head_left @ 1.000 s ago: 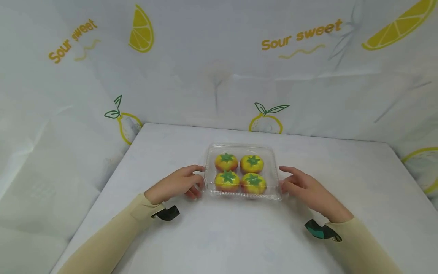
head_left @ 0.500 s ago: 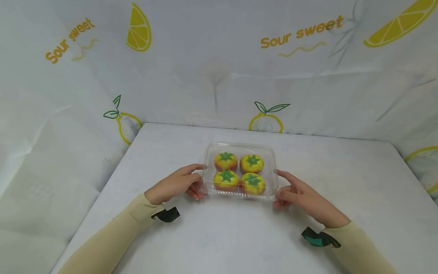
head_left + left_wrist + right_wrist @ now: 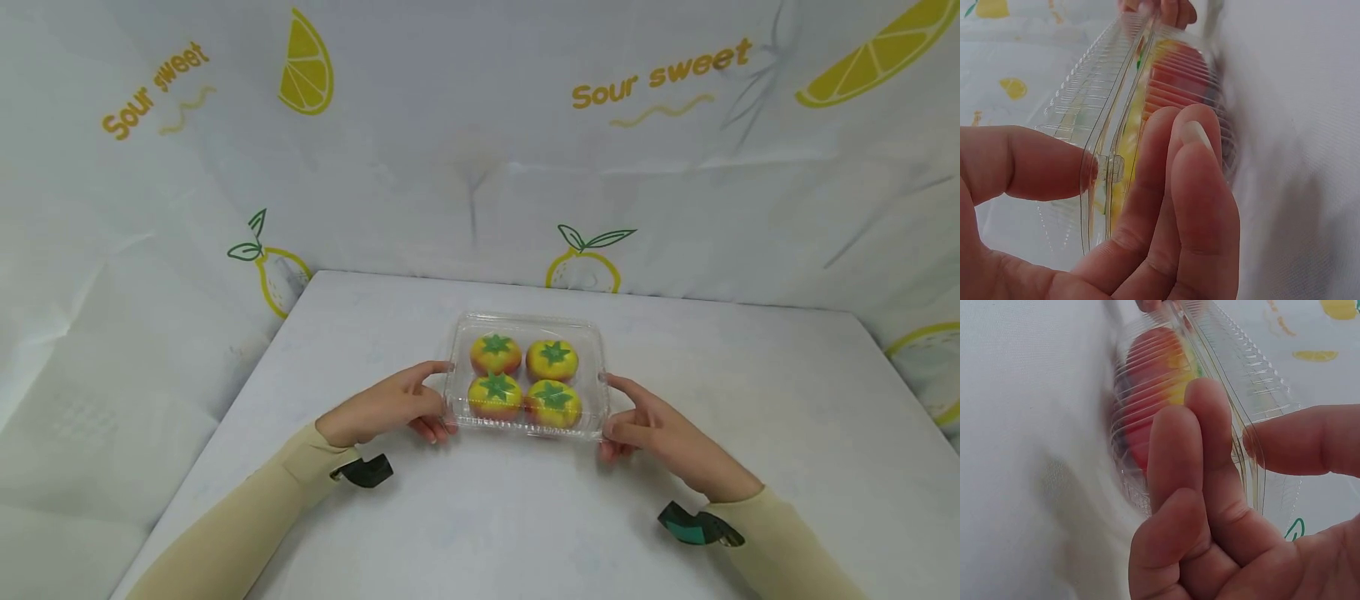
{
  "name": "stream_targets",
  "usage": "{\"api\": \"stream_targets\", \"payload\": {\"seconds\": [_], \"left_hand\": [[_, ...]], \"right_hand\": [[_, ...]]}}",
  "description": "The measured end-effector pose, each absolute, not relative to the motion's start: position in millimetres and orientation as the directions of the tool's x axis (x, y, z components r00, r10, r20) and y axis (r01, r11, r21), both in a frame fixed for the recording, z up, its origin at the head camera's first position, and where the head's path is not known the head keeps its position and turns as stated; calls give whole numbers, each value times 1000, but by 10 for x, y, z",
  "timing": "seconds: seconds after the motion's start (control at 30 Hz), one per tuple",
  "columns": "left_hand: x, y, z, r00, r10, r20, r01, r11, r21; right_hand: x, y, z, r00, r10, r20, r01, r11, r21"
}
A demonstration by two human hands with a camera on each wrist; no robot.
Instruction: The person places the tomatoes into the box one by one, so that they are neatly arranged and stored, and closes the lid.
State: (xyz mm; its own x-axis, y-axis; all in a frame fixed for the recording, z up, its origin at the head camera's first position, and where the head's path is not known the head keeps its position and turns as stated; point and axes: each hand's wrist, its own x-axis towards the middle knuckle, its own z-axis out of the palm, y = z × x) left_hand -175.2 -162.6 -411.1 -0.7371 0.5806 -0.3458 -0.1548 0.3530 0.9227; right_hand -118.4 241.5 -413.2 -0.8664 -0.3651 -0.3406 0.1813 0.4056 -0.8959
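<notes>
A clear plastic clamshell box (image 3: 528,323) stands lid shut on the white table, holding several yellow-and-red fruits (image 3: 555,360) with green star-shaped tops. My left hand (image 3: 386,410) pinches the box's left rim. In the left wrist view, one finger (image 3: 1047,164) presses the lid side of the rim beside a small clear tab (image 3: 1116,167), and the others lie along the ribbed base. On the opposite side my right hand (image 3: 675,437) pinches the right rim, with one finger (image 3: 1304,439) against the lid side and curled fingertips (image 3: 1175,440) at the base.
The white table (image 3: 480,517) stretches in front of the box and to both sides. Behind it hangs a white cloth (image 3: 420,167) printed with lemons, and more cloth rises at the left and right. Dark wrist straps (image 3: 365,472) show beneath the sleeves.
My right hand has moved left, from just beside the box onto its right rim. The box has shifted very slightly left. My left hand has drawn its fingers closer round the left rim.
</notes>
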Motion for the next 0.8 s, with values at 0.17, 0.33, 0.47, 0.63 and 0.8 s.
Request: {"api": "stream_targets", "payload": {"seconds": [0.17,0.33,0.47,0.63,0.8], "left_hand": [[-1749,-1621,-4109,-735,583,-344,-155,350,924],[-1756,-1627,-4109,-733,585,-346,-152,355,923],[-1759,-1629,-4109,-731,587,-349,-155,355,922],[-1755,-1621,-4098,-733,581,-354,-161,358,920],[-1745,-1613,-4086,-736,577,-353,-154,365,918]], "right_hand": [[-1183,2411,-4137,-866,-367,-339,183,397,-900],[-1177,2407,-4130,-867,-370,-335,182,390,-903],[-1172,2401,-4127,-868,-368,-334,184,386,-904],[-1168,2392,-4124,-869,-361,-338,190,388,-902],[-1167,2386,-4125,-869,-365,-333,190,374,-908]]}}
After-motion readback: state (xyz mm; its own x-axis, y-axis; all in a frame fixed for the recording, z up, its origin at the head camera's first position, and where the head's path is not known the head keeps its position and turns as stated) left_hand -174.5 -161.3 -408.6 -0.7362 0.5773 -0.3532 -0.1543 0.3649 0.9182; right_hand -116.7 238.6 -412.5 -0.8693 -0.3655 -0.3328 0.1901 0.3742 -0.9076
